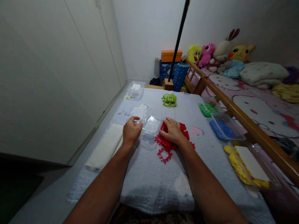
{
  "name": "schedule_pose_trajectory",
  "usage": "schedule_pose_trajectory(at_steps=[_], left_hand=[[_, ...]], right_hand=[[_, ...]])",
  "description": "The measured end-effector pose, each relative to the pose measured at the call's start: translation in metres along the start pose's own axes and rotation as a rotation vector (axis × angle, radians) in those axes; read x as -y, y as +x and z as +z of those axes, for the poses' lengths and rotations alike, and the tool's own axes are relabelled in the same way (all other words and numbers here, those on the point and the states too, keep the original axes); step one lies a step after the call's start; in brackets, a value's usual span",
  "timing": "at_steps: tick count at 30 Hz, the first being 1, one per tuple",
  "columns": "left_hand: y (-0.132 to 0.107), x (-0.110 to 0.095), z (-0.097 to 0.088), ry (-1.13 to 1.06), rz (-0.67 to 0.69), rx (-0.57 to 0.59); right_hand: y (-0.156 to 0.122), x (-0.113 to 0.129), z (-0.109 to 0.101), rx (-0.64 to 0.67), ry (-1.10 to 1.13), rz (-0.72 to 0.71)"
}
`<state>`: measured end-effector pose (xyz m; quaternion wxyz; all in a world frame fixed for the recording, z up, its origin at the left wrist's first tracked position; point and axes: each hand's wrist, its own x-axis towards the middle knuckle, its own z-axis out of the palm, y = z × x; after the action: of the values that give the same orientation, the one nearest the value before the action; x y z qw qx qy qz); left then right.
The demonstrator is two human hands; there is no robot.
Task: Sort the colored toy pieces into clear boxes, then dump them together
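Observation:
A clear plastic box (pixel 151 125) sits on the cloth in front of me. My left hand (pixel 133 129) is closed on its left side, thumb and fingers pinching the edge. Right of the box lies a pile of red toothed plastic pieces (pixel 166 143), mostly square frames. My right hand (pixel 173 130) curls over this pile, its fingertips near the box's right wall; the palm hides what the fingers grip. One red square frame (pixel 164 155) rests at the near side of the pile. Just beyond my left hand is a clear lid with a white label (pixel 139 111).
Light green toothed pieces (pixel 169 100) lie farther back, and another clear container (pixel 135 90) stands at the far left. Along the right edge are boxes of green (pixel 206 109), blue (pixel 221 129) and yellow pieces (pixel 240 168). A folded cream cloth (pixel 105 146) lies left. A wooden bed rail (pixel 233 109) borders the right.

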<state>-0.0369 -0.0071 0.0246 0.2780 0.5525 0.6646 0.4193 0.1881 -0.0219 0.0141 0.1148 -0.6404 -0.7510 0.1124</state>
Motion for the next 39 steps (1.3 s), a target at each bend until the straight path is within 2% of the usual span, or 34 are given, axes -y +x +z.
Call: schedule_pose_trajectory(at_steps=[5, 11, 17, 21, 25, 28, 32, 39], left_hand=[[0.002, 0.002, 0.001, 0.085, 0.01, -0.016], [0.004, 0.007, 0.003, 0.011, 0.041, 0.04], [0.006, 0.006, 0.0, -0.026, 0.026, 0.117], [0.006, 0.006, -0.001, -0.022, 0.026, 0.137], [0.007, 0.007, -0.003, -0.028, 0.032, 0.12], [0.009, 0.007, -0.005, -0.043, 0.032, 0.117], [0.009, 0.007, -0.007, -0.061, 0.033, 0.15], [0.007, 0.004, -0.005, -0.096, 0.04, 0.186]], right_hand=[[0.002, 0.002, 0.002, 0.05, -0.059, -0.083], [-0.002, -0.013, -0.003, 0.067, -0.073, -0.128], [-0.018, -0.028, -0.016, 0.07, -0.092, -0.075], [-0.035, -0.012, -0.019, 0.004, -0.076, -0.113], [-0.057, 0.014, -0.013, 0.082, -0.051, -0.245], [-0.07, 0.024, -0.007, 0.121, -0.075, -0.297], [-0.075, 0.022, -0.002, 0.109, -0.119, -0.288], [-0.072, 0.006, -0.002, 0.043, -0.066, -0.228]])
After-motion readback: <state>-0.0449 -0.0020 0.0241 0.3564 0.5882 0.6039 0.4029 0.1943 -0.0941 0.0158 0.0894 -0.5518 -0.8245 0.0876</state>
